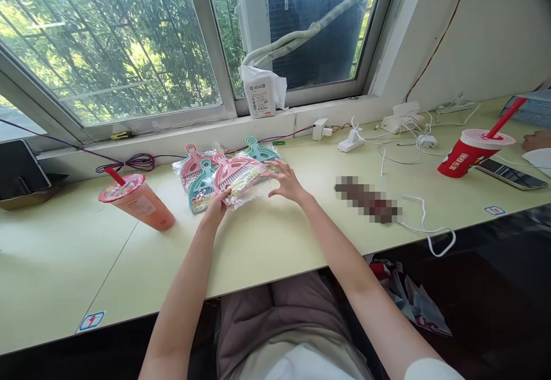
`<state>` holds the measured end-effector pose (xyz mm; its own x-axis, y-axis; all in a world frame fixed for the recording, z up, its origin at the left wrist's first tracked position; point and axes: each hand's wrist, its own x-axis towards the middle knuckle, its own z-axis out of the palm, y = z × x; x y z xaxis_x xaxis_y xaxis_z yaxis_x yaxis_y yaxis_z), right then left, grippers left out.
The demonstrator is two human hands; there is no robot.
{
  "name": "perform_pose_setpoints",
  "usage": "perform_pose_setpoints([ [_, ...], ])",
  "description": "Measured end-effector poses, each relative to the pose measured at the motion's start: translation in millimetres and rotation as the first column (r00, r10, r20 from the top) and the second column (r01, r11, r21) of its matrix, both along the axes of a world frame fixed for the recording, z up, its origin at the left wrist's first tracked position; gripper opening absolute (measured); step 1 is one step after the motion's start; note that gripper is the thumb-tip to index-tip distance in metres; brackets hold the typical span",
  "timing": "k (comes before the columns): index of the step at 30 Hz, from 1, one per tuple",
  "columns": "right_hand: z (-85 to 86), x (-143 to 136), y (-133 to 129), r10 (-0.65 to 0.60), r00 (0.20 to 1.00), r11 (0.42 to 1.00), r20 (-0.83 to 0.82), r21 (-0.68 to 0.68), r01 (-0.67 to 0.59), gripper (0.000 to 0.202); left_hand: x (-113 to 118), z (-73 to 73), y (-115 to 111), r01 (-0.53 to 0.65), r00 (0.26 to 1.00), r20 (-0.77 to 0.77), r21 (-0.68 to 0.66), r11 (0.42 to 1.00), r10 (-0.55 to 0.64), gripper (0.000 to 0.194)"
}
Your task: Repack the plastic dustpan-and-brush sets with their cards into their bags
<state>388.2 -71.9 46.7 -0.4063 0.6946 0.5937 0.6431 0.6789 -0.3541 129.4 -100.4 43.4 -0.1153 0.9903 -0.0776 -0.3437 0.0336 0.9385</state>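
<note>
Several wrapped dustpan-and-brush sets lie together at the back of the desk. A pink set [237, 174] in clear plastic is on top, its lower left edge gripped by my left hand [218, 203]. My right hand [286, 182] is at its right side with fingers spread and curved, near a teal set [260, 151]; whether its fingertips touch the wrapping is hard to tell. Another pink set [193, 165] and a second teal set [201, 187] lie at the left of the pile.
A peach-coloured cup [148, 205] with a red straw stands left of the pile. A red cup [467, 153], a phone [512, 174], white cables and a blurred item [368, 199] are on the right. A person's hand [538, 140] shows at the far right edge.
</note>
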Motion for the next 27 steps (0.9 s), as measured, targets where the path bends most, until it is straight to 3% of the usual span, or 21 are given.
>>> perform_pose_setpoints([
  [4, 1.7, -2, 1, -0.047, 0.979, 0.999, -0.199, -0.021, 0.044, 0.003, 1, -0.7, -2, 0.026, 0.998, -0.052, -0.024, 0.999, -0.027, 0.033],
  [7, 4.2, -3, 0, -0.036, 0.923, 0.996, -0.384, -0.088, 0.003, 0.010, 4, -1.2, -6, 0.152, 0.982, -0.107, -0.039, 0.988, -0.156, 0.035],
  [11, -2.1, -1, 5, -0.003, 0.799, 0.974, -0.602, -0.184, -0.134, 0.023, 8, -0.9, -11, 0.356, 0.901, -0.254, -0.033, 0.934, -0.352, 0.037],
  [15, -15.6, -7, 12, -0.076, 0.750, 0.965, -0.657, -0.239, -0.111, 0.026, 9, -0.1, -15, 0.408, 0.857, -0.340, -0.013, 0.913, -0.387, 0.046],
  [20, -22.1, -20, 11, -0.135, 0.736, 0.963, -0.664, -0.264, -0.061, 0.019, 9, 0.9, -18, 0.401, 0.856, -0.361, 0.012, 0.916, -0.370, 0.056],
  [22, -21.4, -21, 9, -0.165, 0.684, 0.921, -0.711, -0.360, -0.151, 0.030, 8, 1.7, -19, 0.397, 0.857, -0.360, 0.009, 0.918, -0.367, 0.062],
  [25, -19.7, -18, 9, -0.207, 0.586, 0.767, -0.783, -0.502, -0.400, 0.050, 10, 4.4, -19, 0.390, 0.862, -0.350, -0.001, 0.921, -0.366, 0.067],
  [27, -19.1, -16, 10, -0.238, 0.524, 0.699, -0.818, -0.519, -0.493, 0.047, 13, 6.6, -21, 0.408, 0.865, -0.323, 0.007, 0.913, -0.384, 0.065],
])
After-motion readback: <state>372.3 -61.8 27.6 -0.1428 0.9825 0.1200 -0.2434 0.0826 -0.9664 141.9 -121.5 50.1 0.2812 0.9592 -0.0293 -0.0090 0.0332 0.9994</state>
